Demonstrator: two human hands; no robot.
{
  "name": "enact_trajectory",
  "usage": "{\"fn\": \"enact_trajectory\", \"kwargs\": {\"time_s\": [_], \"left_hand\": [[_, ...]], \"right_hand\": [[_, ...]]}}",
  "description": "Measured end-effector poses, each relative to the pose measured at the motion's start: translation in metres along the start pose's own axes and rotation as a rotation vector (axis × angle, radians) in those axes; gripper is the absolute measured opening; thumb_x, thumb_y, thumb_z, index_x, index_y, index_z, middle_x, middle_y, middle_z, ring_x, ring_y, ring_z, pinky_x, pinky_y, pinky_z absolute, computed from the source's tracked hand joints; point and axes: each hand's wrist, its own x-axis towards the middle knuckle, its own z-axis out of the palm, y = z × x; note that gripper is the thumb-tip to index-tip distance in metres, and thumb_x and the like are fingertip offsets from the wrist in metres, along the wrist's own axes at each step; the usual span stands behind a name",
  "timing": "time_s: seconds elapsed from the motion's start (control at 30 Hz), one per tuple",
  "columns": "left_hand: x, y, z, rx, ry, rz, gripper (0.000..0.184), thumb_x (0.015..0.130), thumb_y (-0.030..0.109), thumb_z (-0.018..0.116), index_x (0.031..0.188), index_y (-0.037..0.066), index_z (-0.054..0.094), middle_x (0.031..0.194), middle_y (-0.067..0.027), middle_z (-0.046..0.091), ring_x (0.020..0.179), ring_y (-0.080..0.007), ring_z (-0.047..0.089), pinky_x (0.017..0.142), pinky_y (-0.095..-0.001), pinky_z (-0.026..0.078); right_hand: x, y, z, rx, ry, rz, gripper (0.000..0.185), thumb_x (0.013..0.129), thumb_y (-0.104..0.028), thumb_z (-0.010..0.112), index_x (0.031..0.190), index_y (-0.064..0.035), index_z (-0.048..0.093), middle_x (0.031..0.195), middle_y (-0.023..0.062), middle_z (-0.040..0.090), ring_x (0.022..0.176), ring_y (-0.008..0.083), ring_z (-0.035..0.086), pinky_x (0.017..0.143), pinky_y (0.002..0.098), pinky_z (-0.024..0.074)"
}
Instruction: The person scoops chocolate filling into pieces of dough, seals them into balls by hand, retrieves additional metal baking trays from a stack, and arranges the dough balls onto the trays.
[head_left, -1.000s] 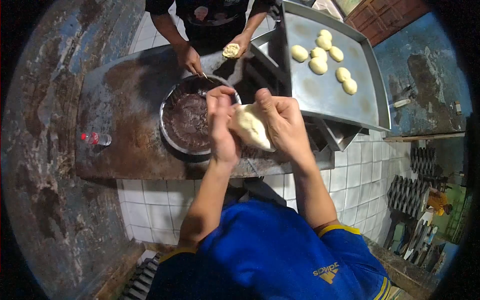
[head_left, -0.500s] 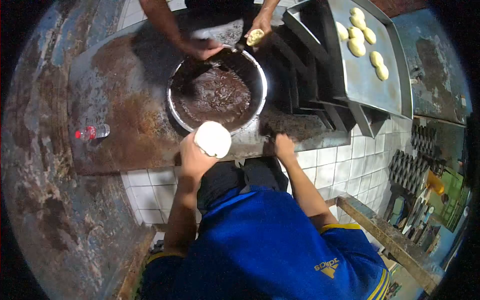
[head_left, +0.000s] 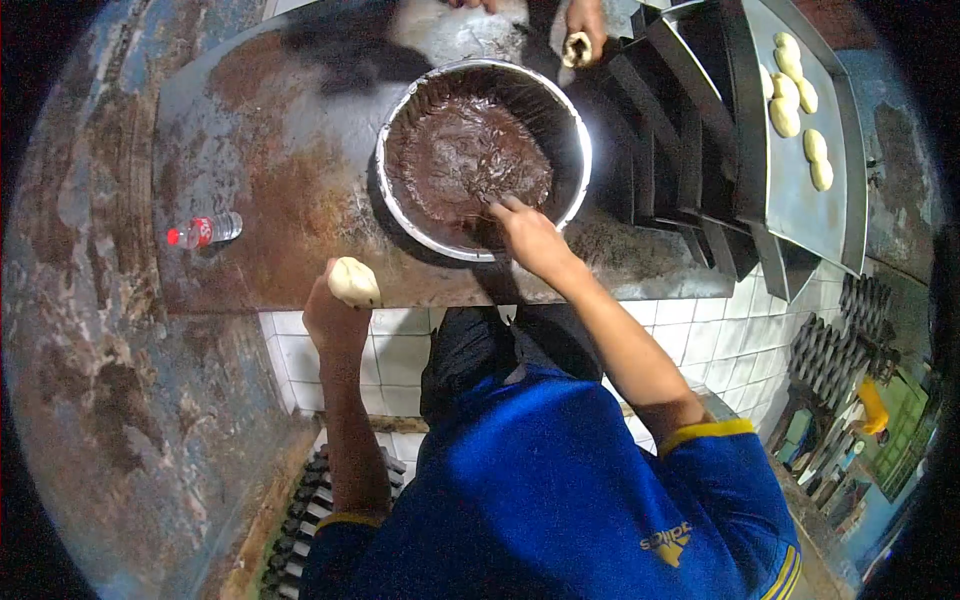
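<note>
One piece of pale dough (head_left: 354, 282) was in your left hand (head_left: 335, 315), your fingers closed around it, at the left and beside the near edge of the table (head_left: 290, 180). Its rounded side showed above your grip, with a small dark mark at its lower edge. Your right hand (head_left: 530, 240) reached over the near rim of the large round bowl (head_left: 470, 255), and its curled fingertips touched the dark paste (head_left: 470, 165) inside. You had the fingers bent there, but whether they grasped any paste could not be told. The paste spread across the bottom of the bowl, glossy and uneven.

The bowl rested on the table, to the right of the dough that you held. Well to the left was a clear bottle (head_left: 207, 231) with a red cap and a red label; whether it stood or lay could not be told.

Across from you, at the far side, a co-worker's hand (head_left: 586, 20) held an open dough shell (head_left: 577, 50), dark within. Another far hand (head_left: 472, 3) was mostly cut off by the edge of your view. To the right of the bowl rose stacked metal trays (head_left: 690, 150), and the top tray (head_left: 800, 215) bore several pale dough pieces (head_left: 785, 118), many touching one another.
</note>
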Motion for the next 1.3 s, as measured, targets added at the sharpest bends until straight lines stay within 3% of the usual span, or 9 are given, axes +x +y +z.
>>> {"fn": "enact_trajectory", "kwargs": {"time_s": [0.13, 0.33, 0.5, 0.67, 0.8, 0.87, 1.0, 1.07, 1.3], "left_hand": [[-0.015, -0.022, 0.026, -0.483, 0.093, -0.236, 0.062, 0.073, 0.013, 0.088, 0.13, 0.01, 0.063, 0.103, -0.0146, 0.074, 0.101, -0.0373, 0.074, 0.086, -0.0478, 0.061], [-0.025, -0.048, 0.032, -0.079, 0.068, -0.033, 0.061, 0.08, 0.022, 0.087, 0.131, 0.004, 0.059, 0.12, -0.0124, 0.069, 0.108, -0.0246, 0.07, 0.093, -0.0381, 0.059], [-0.018, -0.037, 0.031, -0.239, 0.098, -0.143, 0.06, 0.074, 0.012, 0.086, 0.129, 0.004, 0.063, 0.115, -0.0184, 0.072, 0.106, -0.0358, 0.072, 0.091, -0.0446, 0.059], [-0.01, -0.03, 0.038, -0.311, 0.136, -0.052, 0.055, 0.073, 0.007, 0.085, 0.125, 0.003, 0.067, 0.108, -0.0209, 0.075, 0.101, -0.0409, 0.075, 0.087, -0.0462, 0.06], [-0.002, -0.042, 0.083, -0.768, 0.198, -0.182, 0.05, 0.074, 0.007, 0.085, 0.12, 0.003, 0.069, 0.104, -0.0183, 0.076, 0.099, -0.0369, 0.075, 0.086, -0.0418, 0.06], [0.007, -0.029, 0.082, -1.001, 0.244, -0.25, 0.046, 0.074, 0.008, 0.085, 0.117, 0.003, 0.07, 0.103, -0.0167, 0.076, 0.098, -0.0351, 0.075, 0.084, -0.0401, 0.059], [0.033, 0.053, 0.011, -0.274, 0.065, 0.14, 0.03, 0.074, 0.004, 0.085, 0.099, 0.006, 0.068, 0.097, -0.0104, 0.076, 0.087, -0.0199, 0.075, 0.077, -0.0347, 0.058], [0.032, 0.073, 0.004, -0.78, 0.06, 0.063, 0.026, 0.075, 0.003, 0.083, 0.096, 0.006, 0.067, 0.09, -0.008, 0.075, 0.081, -0.0167, 0.073, 0.075, -0.0328, 0.057], [0.028, 0.09, 0.002, -0.835, 0.059, 0.121, 0.028, 0.078, 0.008, 0.083, 0.102, 0.002, 0.068, 0.09, -0.0084, 0.076, 0.081, -0.0196, 0.074, 0.077, -0.0344, 0.057]], "right_hand": [[0.036, 0.012, 0.028, -0.058, -0.096, 0.003, 0.031, 0.09, 0.003, 0.056, 0.121, 0.0, 0.063, 0.108, 0.0262, 0.064, 0.101, 0.049, 0.068, 0.087, 0.0552, 0.0564], [0.046, 0.007, 0.047, -0.056, -0.191, 0.107, 0.042, 0.084, 0.003, 0.061, 0.126, 0.0004, 0.061, 0.121, 0.0299, 0.065, 0.108, 0.0488, 0.069, 0.093, 0.0551, 0.0586], [0.05, 0.021, 0.072, 0.035, -0.283, 0.164, 0.036, 0.088, -0.003, 0.057, 0.123, -0.0002, 0.067, 0.119, 0.0318, 0.068, 0.109, 0.0536, 0.065, 0.097, 0.0553, 0.0541], [0.071, 0.029, 0.07, 0.183, -0.622, 0.399, 0.04, 0.087, -0.018, 0.068, 0.124, -0.0014, 0.07, 0.109, 0.0275, 0.072, 0.11, 0.0437, 0.07, 0.096, 0.0508, 0.0551], [0.074, 0.004, 0.013, 0.905, -0.868, 0.448, 0.03, 0.096, -0.018, 0.068, 0.124, -0.0092, 0.073, 0.101, 0.005, 0.073, 0.079, 0.0168, 0.065, 0.071, 0.0327, 0.0535], [0.057, -0.056, -0.046, 1.023, -0.779, 0.384, 0.027, 0.103, -0.019, 0.064, 0.126, -0.0071, 0.069, 0.094, -0.0024, 0.068, 0.074, 0.0062, 0.055, 0.066, 0.0233, 0.0446], [0.024, -0.109, -0.078, 0.511, -0.205, -0.26, 0.03, 0.098, -0.009, 0.066, 0.128, -0.008, 0.07, 0.1, 0.0117, 0.063, 0.1, 0.0287, 0.067, 0.091, 0.0378, 0.0546], [0.01, -0.129, -0.085, 0.379, -0.119, -0.263, 0.04, 0.09, -0.002, 0.069, 0.129, -0.0123, 0.071, 0.107, 0.0133, 0.061, 0.102, 0.0344, 0.066, 0.092, 0.0418, 0.055], [-0.03, -0.12, -0.085, 0.092, 0.142, -0.396, 0.068, 0.075, 0.003, 0.071, 0.138, -0.0197, 0.067, 0.111, 0.0122, 0.062, 0.098, 0.0342, 0.065, 0.083, 0.0444, 0.0561]]}}
